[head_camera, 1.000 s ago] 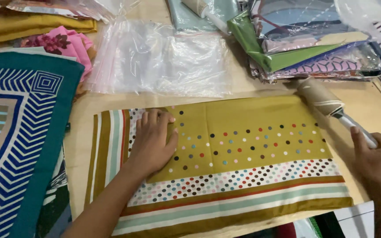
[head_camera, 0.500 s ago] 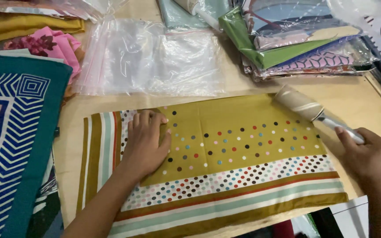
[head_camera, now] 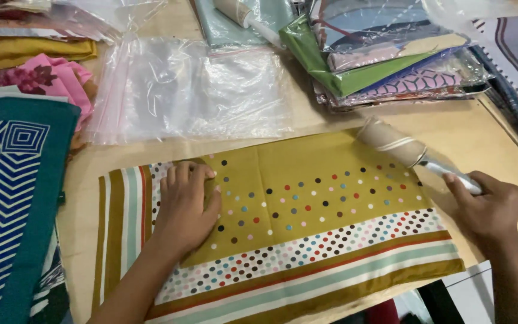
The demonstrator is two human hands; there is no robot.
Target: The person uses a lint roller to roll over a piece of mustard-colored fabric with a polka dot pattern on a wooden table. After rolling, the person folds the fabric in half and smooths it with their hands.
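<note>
I see the left hand [head_camera: 184, 207] lying flat, fingers spread and together-ish, palm down on the left part of a folded scarf [head_camera: 307, 204]; it grips nothing, only presses the cloth to the counter [head_camera: 487, 135]. The scarf is mustard with scattered coloured dots, and along its near and left edges run bands of white with dots, rust, pale teal and olive stripes. It lies spread in the middle of the counter, its near edge close to the counter's near edge.

The right hand [head_camera: 490, 207] is closed around the silvery handle of a lint roller [head_camera: 397, 144]. The roller's tan cylinder rests on the far right corner of the scarf, tilted so the handle runs near and right into the fist. The two hands are well apart, one at each end of the scarf.

Just beyond the scarf, a clear plastic bag [head_camera: 193, 96] lies flat and empty-looking on the counter. To the far right sits a stack of folded scarves in plastic sleeves [head_camera: 385, 60], green, blue and patterned. A second roller [head_camera: 241, 15] lies at the far edge on a pale teal packet. On the left, a teal cloth with blue and white chevrons [head_camera: 13, 180] hangs over the counter's edge, with a pink flowered cloth [head_camera: 49, 78] and a mustard folded cloth [head_camera: 25, 54] beyond it.
</note>
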